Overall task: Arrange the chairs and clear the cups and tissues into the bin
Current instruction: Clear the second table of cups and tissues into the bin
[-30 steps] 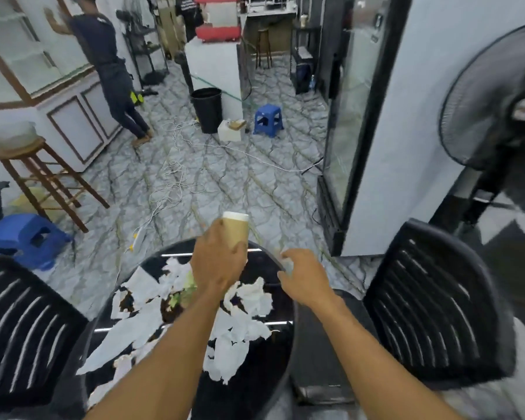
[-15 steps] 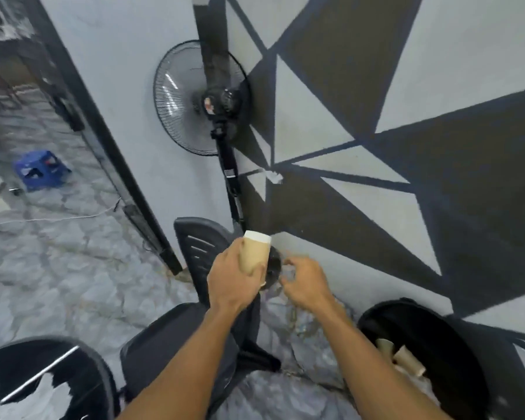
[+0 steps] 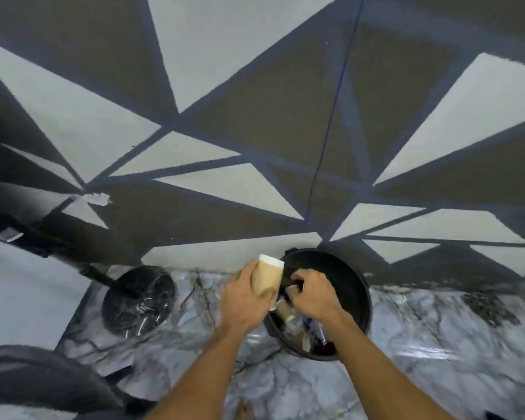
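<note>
**Fig.** We look down on a round black bin [image 3: 359, 278] that stands on the marble floor [image 3: 437, 344] at the foot of a wall [image 3: 255, 86] painted in grey and brown triangles.

- **Left hand:** The left hand [image 3: 243, 301] grips a paper cup [image 3: 267, 278], with fingers and thumb wrapped round its brown side. The cup is nearly upright and leans slightly toward the bin, white rim upward. It is held in the air at the bin's left edge, above the rim and not yet inside.
- **Right hand:** The right hand [image 3: 314, 295] hovers over the bin's mouth, just right of the cup, knuckles up and fingers curled downward. A pale scrap [image 3: 291, 291] shows at its fingertips. We cannot tell whether the hand pinches it or whether it belongs to the litter below.
- **Inside the bin:** We see more brown cups [image 3: 282, 310] among mixed waste [image 3: 308, 334], piled toward the near side.
- **Left of the bin:** Well apart from the bin, a round black fan base [image 3: 138, 300] rests on the floor, and its pole [image 3: 97, 275] leans away to the upper left. Farther left of the bin and nearer to us, the dark curved edge of a chair [image 3: 43, 380] enters the view
</note>
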Motion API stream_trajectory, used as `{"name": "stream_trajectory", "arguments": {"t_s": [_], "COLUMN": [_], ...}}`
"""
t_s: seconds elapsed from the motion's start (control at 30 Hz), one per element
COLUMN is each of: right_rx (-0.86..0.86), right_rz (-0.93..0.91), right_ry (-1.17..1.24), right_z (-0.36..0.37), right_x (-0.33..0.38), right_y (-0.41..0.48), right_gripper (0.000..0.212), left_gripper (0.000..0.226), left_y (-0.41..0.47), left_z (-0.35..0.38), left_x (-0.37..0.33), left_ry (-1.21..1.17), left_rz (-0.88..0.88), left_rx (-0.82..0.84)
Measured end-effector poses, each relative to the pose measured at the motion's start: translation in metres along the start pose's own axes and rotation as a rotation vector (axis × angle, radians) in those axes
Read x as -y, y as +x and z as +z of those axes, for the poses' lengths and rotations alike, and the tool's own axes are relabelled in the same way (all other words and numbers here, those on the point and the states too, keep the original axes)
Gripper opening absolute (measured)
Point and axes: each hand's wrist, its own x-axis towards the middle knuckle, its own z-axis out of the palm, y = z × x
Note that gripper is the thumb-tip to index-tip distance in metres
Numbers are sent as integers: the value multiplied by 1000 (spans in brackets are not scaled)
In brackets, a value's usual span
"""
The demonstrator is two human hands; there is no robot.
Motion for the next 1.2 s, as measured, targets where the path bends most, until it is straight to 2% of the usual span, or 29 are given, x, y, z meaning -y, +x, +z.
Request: {"name": "stream_trajectory", "arguments": {"t_s": [0.23,0.37,0.5,0.6,0.77,0.9,1.07,1.2], "right_rx": [-19,-5,-1,40,162,234,360,473], "right_rz": [227,296,280,244,151,11,-241,-498], "right_ry": [111,127,116,79,64,51,-40,-94], "right_z": [-3,-3,-11,-15,-26,-21,11,48], "right_x": [-59,-96,-119,-131,-129,-101,-27,54], "right_y": [8,27,53,74,102,121,121,91], "right_gripper": [26,40,30,27,27,31,29,32], "left_gripper": [70,66,69,64,59,49,52,50], "left_y": [33,54,66,70,76,77,48,-11], "left_z": [57,87,115,132,136,111,45,-23], "left_x": [-32,-41,-35,-28,-28,-29,-2,38], "left_ry": [62,122,260,280,238,180,183,196], "left_rz": [135,208,277,255,109,-6,-156,-314], "left_rx": [234,292,433,457,357,207,-23,-248]}}
